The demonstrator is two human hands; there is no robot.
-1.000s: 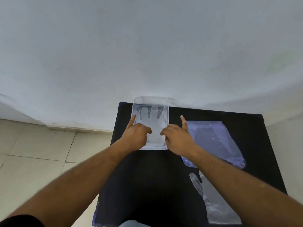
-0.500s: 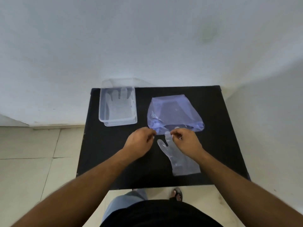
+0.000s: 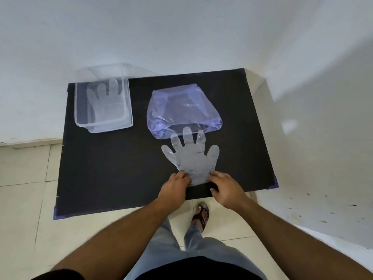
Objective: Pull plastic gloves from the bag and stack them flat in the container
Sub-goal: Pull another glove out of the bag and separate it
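A clear plastic glove (image 3: pixel 191 156) lies spread flat on the black table (image 3: pixel 113 164), its fingers pointing away from me and its fingertips reaching the mouth of the bluish plastic bag (image 3: pixel 181 110). My left hand (image 3: pixel 174 188) pinches the glove's cuff at its left corner. My right hand (image 3: pixel 225 188) pinches the cuff at its right corner. At the table's far left stands the clear container (image 3: pixel 129 110) with a flat glove (image 3: pixel 105 100) lying inside it.
The table stands against a white wall with a second wall close on the right. Pale floor tiles surround it. My foot in a black sandal (image 3: pixel 200 215) is just below the table's near edge.
My hands left the container, went to the bag's mouth, and now hold a glove by its cuff, spread flat toward the table's near edge. The camera view has pulled back.
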